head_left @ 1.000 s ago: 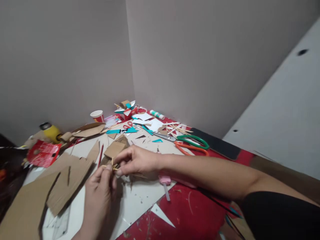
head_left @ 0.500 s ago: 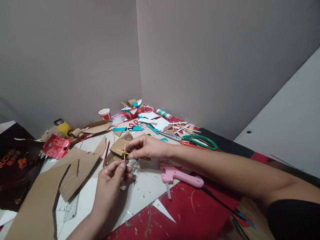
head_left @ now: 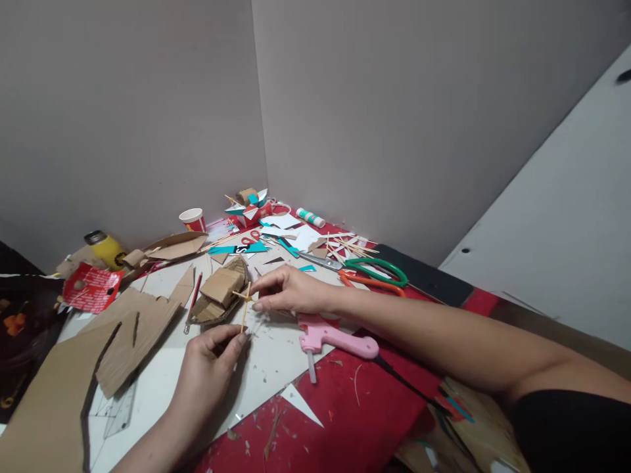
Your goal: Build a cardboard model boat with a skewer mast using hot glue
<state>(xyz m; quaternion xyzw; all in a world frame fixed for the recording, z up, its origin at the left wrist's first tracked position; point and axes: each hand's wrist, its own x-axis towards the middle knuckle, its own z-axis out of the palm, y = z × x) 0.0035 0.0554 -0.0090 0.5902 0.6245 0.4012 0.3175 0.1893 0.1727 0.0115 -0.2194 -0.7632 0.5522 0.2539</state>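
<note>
Two thin wooden sticks joined as a cross (head_left: 244, 311) are held between my hands over the white board (head_left: 269, 378). My left hand (head_left: 217, 355) pinches the lower end of the long stick between thumb and fingers. At the crossing, the thumb and fingertips of my right hand (head_left: 280, 289) close on the short arm. A small cardboard boat (head_left: 221, 289) with a box-like block on top lies just behind the cross. Below my right forearm rests a pink hot glue gun (head_left: 340, 341), its clear glue stick poking out.
Large scissors (head_left: 377, 269) with green and orange handles lie beyond my right forearm, near loose wooden sticks (head_left: 350, 248). Cut cardboard (head_left: 64, 387) covers the left side. A pencil (head_left: 194, 295), a paper cup (head_left: 193, 221), a yellow jar (head_left: 107, 251) and a glue tube (head_left: 310, 217) stand or lie around.
The view has shifted, so the things on the table sit further left. My left hand has moved lower on the stick, and more of the cardboard boat shows behind the cross.
</note>
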